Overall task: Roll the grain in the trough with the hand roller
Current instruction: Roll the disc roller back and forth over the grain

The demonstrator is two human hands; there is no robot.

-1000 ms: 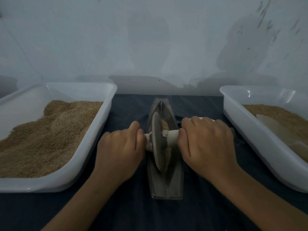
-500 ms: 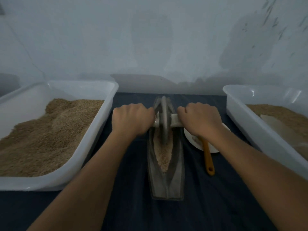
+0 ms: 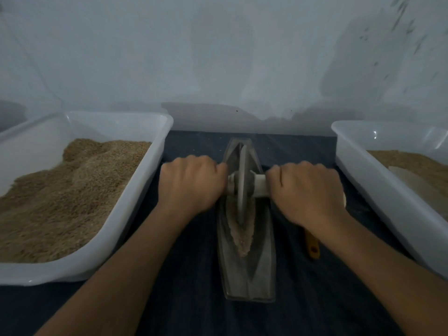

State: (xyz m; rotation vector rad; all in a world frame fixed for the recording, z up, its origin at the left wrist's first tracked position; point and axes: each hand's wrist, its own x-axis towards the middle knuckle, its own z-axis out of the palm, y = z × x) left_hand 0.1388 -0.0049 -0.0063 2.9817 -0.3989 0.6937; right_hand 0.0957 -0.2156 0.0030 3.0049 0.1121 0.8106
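- Dark blue cloth (image 3: 184, 299) covers the work surface, which meets a pale, stained wall (image 3: 218, 57); lighting is dim.
- Left hand (image 3: 191, 183): fingers curled over the left end of the hand roller's (image 3: 242, 185) axle, knuckles up.
- Right hand (image 3: 308, 190): likewise wrapped round the right end of the axle; the pale handle shows between fist and disc.
- Roller disc stands upright in the groove of the trough (image 3: 247, 270), in the far half of its length.
- Grain (image 3: 243, 232) lies along the trough floor as a narrow strip, heaped on both sides of the disc and tapering toward the near end. It looks partly broken, though the texture is too blurred to grade.
- Judgement: rolling is under way, not finished; further passes over the near strip appear needed.
- Left tub (image 3: 135, 190) holds a deep heap of grain; right tub (image 3: 358, 170) holds less.
- Yellow-handled tool (image 3: 312, 248) lies just right of the trough, partly hidden by the right wrist.
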